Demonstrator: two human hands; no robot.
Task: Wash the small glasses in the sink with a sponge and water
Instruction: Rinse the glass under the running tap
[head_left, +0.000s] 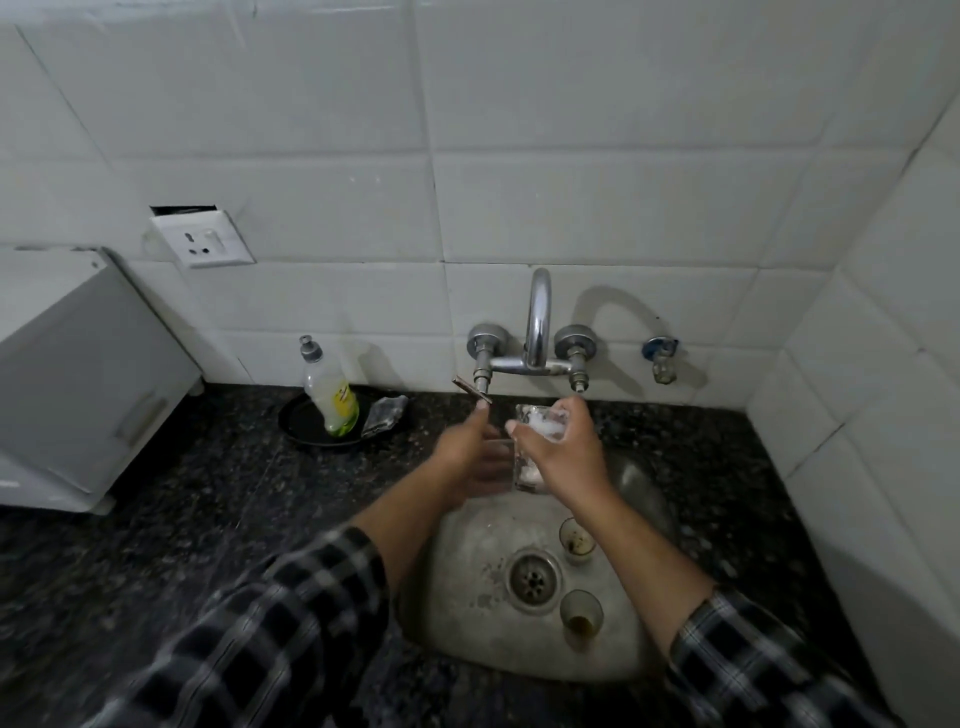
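My right hand (563, 460) grips a clear small glass (535, 421) covered in white foam, held over the back of the sink (467, 613) just under the tap spout (537, 322). My left hand (465, 452) reaches up beside it, one fingertip at the tap's left lever (471, 391). A faint clear glass shape (500, 465) shows against its palm; motion blur hides whether its fingers hold it. Two dirty small glasses stand in the basin, one (576, 540) right of the drain (533, 578) and one (582, 616) nearer me. No sponge is clearly visible.
A dish soap bottle (330, 392) and a crumpled scrubber (384, 413) lie on a black plate (296, 423) left of the tap. A white cabinet-like box (78, 379) stands on the dark granite counter (182, 519). Tiled walls close the back and right; a small valve (661, 356) protrudes.
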